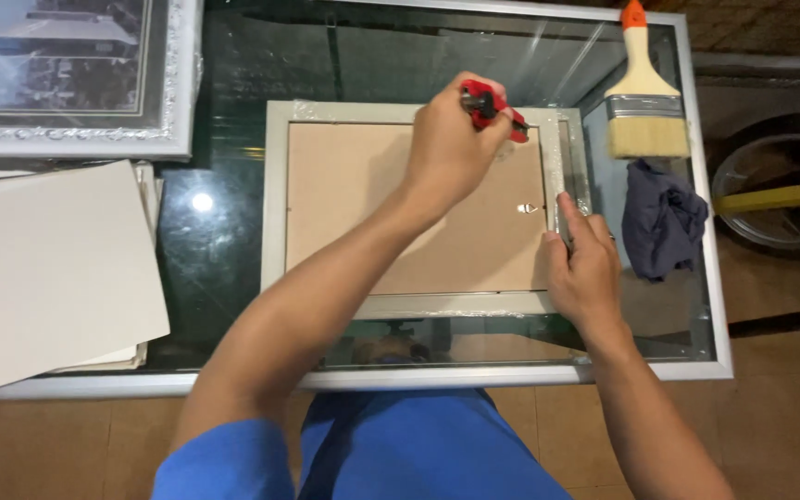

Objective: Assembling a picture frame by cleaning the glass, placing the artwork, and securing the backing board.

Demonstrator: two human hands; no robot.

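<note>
A silver picture frame (276, 204) lies face down on a glass table (233, 259), its brown backing board (363, 213) showing. My left hand (451, 148) is closed around a red-handled tool (488, 104), whose tip meets the frame's top right corner. My right hand (585, 268) presses down on the frame's right edge, fingers flat along the rail. A small metal hanger clip (528, 207) sits on the backing near the right side.
A wide paintbrush with an orange-tipped handle (645, 102) and a crumpled dark blue cloth (661, 218) lie at the table's right. White boards (48, 268) are stacked at left. An ornate framed picture (76, 74) occupies the upper left.
</note>
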